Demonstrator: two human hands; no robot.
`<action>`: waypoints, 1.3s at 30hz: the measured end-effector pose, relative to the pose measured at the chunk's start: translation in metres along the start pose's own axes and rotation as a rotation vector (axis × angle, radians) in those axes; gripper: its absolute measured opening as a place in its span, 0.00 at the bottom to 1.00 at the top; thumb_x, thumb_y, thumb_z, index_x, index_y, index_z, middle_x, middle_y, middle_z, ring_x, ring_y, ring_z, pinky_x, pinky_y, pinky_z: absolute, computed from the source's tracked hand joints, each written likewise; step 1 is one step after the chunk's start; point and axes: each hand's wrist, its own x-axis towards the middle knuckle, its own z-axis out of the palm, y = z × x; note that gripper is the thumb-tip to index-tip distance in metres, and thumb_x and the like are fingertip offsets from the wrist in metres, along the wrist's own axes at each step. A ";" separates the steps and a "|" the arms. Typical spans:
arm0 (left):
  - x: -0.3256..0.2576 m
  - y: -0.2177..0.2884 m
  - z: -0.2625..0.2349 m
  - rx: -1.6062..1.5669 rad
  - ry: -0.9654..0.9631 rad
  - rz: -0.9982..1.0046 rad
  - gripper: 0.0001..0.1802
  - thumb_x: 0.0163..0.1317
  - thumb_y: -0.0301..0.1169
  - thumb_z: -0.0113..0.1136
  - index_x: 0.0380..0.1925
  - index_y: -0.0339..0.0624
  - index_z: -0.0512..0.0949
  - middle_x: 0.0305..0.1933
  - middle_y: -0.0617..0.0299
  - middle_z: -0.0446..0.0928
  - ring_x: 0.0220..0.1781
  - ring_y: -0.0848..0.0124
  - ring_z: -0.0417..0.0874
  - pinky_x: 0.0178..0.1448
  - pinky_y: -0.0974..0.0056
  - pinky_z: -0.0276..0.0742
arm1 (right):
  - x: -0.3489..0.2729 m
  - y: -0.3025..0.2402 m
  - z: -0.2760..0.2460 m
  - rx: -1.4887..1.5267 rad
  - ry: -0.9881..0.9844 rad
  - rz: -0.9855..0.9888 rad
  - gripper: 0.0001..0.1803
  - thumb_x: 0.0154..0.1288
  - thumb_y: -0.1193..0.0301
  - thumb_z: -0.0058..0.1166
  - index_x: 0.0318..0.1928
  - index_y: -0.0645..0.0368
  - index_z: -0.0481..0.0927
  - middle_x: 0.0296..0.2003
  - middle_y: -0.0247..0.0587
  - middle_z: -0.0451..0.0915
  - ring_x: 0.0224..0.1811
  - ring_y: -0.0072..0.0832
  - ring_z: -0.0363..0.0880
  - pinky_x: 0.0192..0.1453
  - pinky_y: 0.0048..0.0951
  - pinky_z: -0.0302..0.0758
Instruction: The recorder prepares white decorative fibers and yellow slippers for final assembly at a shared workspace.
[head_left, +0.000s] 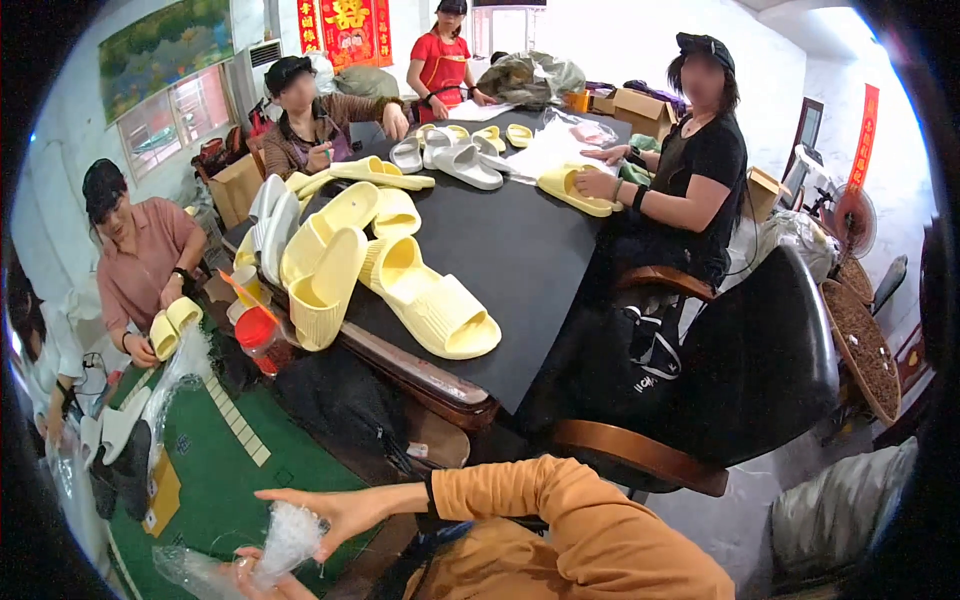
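Note:
At the lower left, over the green mat [250,490], my right hand [345,512] is closed on a bunched clear plastic bag [290,540], with its index finger stretched out. Just below it, my left hand [262,580] grips the lower part of the same plastic; its fingers are partly hidden by the film and cut by the picture's edge. A loose flap of the plastic spreads out to the left of my left hand. Several yellow slippers [430,305] lie on the dark table [540,270] beyond my hands, with grey slippers [465,165] farther back.
Several co-workers sit or stand around; one at the left [150,250] handles yellow slippers [175,325], another at the right [700,150] a yellow slipper [575,190]. A red-lidded jar [260,335] stands left of the table. A black chair [720,360] is at right.

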 end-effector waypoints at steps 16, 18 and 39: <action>-0.033 -0.064 0.030 -0.338 0.101 -0.355 0.39 0.68 0.46 0.53 0.72 0.37 0.52 0.71 0.45 0.61 0.68 0.47 0.66 0.65 0.42 0.68 | -0.013 -0.003 0.012 -0.441 0.243 -0.255 0.29 0.51 0.77 0.58 0.56 0.61 0.66 0.57 0.58 0.59 0.56 0.55 0.67 0.57 0.43 0.69; -0.031 -0.061 0.019 -0.255 0.177 -0.316 0.38 0.68 0.45 0.53 0.71 0.35 0.55 0.73 0.46 0.58 0.73 0.48 0.58 0.72 0.42 0.59 | -0.015 -0.016 0.011 -0.432 0.255 -0.281 0.28 0.52 0.75 0.56 0.56 0.60 0.66 0.58 0.57 0.59 0.54 0.55 0.68 0.55 0.43 0.69; -0.007 -0.044 -0.044 -0.385 0.122 -0.494 0.37 0.68 0.40 0.56 0.71 0.37 0.54 0.72 0.44 0.56 0.74 0.54 0.57 0.75 0.46 0.55 | -0.023 -0.044 -0.005 -0.439 0.493 -0.199 0.35 0.65 0.66 0.51 0.71 0.54 0.56 0.74 0.52 0.43 0.77 0.47 0.41 0.77 0.47 0.43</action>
